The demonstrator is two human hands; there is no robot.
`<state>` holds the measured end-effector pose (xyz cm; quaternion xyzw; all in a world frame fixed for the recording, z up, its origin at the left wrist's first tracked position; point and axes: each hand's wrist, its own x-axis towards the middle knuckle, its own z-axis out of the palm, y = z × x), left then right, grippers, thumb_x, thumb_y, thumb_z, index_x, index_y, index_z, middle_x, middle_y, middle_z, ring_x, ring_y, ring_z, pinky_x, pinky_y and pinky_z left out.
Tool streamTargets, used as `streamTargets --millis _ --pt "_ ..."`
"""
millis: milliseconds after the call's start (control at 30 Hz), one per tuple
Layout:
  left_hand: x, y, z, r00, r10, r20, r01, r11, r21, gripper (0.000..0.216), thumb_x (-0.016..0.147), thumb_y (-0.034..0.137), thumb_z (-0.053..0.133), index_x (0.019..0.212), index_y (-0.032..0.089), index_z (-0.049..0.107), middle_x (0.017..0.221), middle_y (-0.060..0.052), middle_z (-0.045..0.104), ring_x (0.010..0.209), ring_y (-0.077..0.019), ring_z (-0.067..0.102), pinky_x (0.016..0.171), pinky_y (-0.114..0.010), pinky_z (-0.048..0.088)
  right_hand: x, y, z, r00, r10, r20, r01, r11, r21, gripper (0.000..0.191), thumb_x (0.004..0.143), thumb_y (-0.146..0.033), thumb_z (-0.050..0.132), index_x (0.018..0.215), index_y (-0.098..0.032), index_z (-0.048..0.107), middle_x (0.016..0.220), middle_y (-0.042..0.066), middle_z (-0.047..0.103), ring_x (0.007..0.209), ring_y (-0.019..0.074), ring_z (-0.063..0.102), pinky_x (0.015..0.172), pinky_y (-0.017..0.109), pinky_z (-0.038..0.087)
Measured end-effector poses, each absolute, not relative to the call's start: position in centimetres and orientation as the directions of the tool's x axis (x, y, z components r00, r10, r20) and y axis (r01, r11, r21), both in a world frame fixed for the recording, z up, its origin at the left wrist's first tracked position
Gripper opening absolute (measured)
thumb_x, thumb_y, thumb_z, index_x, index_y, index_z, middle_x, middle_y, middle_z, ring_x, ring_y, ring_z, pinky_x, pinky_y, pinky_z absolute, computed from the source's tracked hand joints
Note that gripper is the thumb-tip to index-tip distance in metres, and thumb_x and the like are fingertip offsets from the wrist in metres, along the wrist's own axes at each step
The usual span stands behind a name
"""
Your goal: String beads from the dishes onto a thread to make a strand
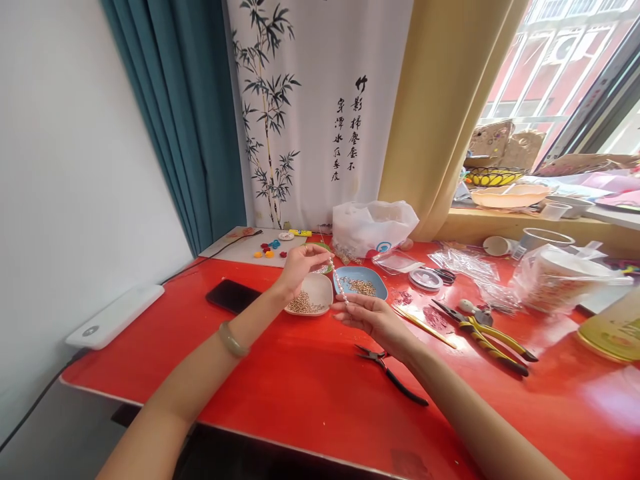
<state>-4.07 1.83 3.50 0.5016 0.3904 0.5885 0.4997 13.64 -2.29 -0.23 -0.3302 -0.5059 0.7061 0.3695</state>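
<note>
Beaded strand (337,280) drawn out at a slant between left hand (301,267) and right hand (369,316), above the red table (280,380).
Fingertips of both are pinched on it, left higher, apparently to keep it straight. White dish (323,285) and blue dish (356,273), holding gold-coloured beads (301,303), sit close by, likely for easy reach; black-handled pliers (384,363) lie nearer the table's edge.

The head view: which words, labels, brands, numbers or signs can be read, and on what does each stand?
"竹影掃": top of the right column on the white curtain; remaining characters unclear.
Blue round logo on the white plastic bag: no readable word.
Yellow tube, yellowish container: too small or blurred.
</note>
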Motion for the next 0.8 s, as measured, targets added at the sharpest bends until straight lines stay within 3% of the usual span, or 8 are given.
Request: streamTargets --millis 800 --pt "-4.23 2.19 3.07 0.041 0.994 0.104 -0.306 -0.087 0.948 0.017 0.056 0.022 0.069 0.069 0.013 0.061 0.075 -0.004 0.063 0.068 -0.0097 0.056 0.071 -0.025 0.042 14.21 -2.43 0.23 -0.507 0.853 -0.127 -0.107 -0.208 -0.972 0.026 0.069 -0.025 0.062 0.092 -0.015 0.057 0.091 0.008 0.065 0.071 0.0139 0.063 0.078 0.032 0.047"
